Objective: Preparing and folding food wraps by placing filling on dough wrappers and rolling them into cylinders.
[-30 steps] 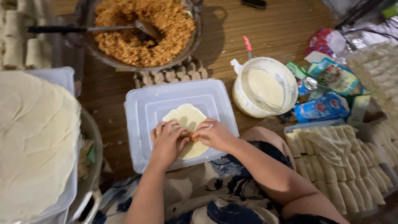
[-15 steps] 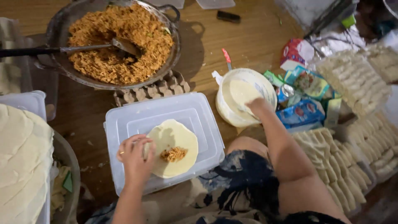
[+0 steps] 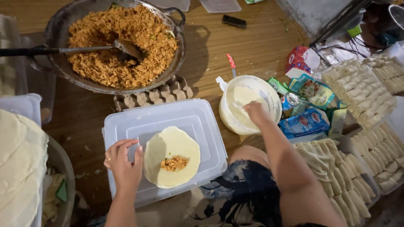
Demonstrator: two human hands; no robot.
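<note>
Looking down from the head camera, a round pale wrapper (image 3: 171,156) lies flat on an upturned clear plastic lid (image 3: 168,122), toward the lid's near edge, with a small heap of orange filling (image 3: 174,163) just below its middle. The wrapper looks thin, soft and light, likely to tear or stick if pulled; its free rim is probably the safest place to lift it, rolling rather than tugging.

The left hand (image 3: 123,162) rests on the lid at the wrapper's left edge, fingers loosely curled and touching the rim, pinching nothing that I can see. The right hand (image 3: 255,112) dips into a white bowl of pale paste (image 3: 248,103) off the lid's right corner; its fingertips are hidden, so I cannot tell whether they are spread or pressed together.

Beyond the lid's far edge sit an egg tray (image 3: 155,96) and a wide pan of orange filling (image 3: 120,42) with a ladle (image 3: 105,48). Stacked wrappers (image 3: 19,164) crowd the left, finished rolls (image 3: 370,168) and snack packets (image 3: 309,105) the right.
</note>
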